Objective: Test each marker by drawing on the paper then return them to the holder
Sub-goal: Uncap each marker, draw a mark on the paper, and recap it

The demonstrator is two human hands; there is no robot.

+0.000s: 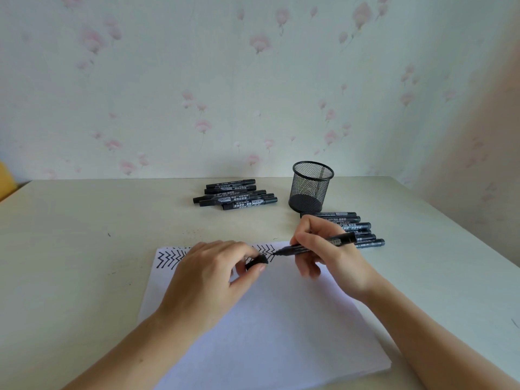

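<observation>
My right hand (323, 254) grips an uncapped black marker (315, 245), its tip pointing left at the top edge of the white paper (267, 327). Black zigzag marks (168, 258) run along that top edge. My left hand (213, 274) rests on the paper and pinches the marker's black cap (256, 261) between thumb and fingers, just left of the tip. The black mesh holder (311, 187) stands behind, with no marker visible in it. One pile of black markers (235, 195) lies left of the holder. A second pile (363, 230) lies behind my right hand.
The pale table (70, 249) meets a floral-papered wall at the back. Its right edge runs diagonally down past the second marker pile. A yellow object (5, 178) shows at the far left edge.
</observation>
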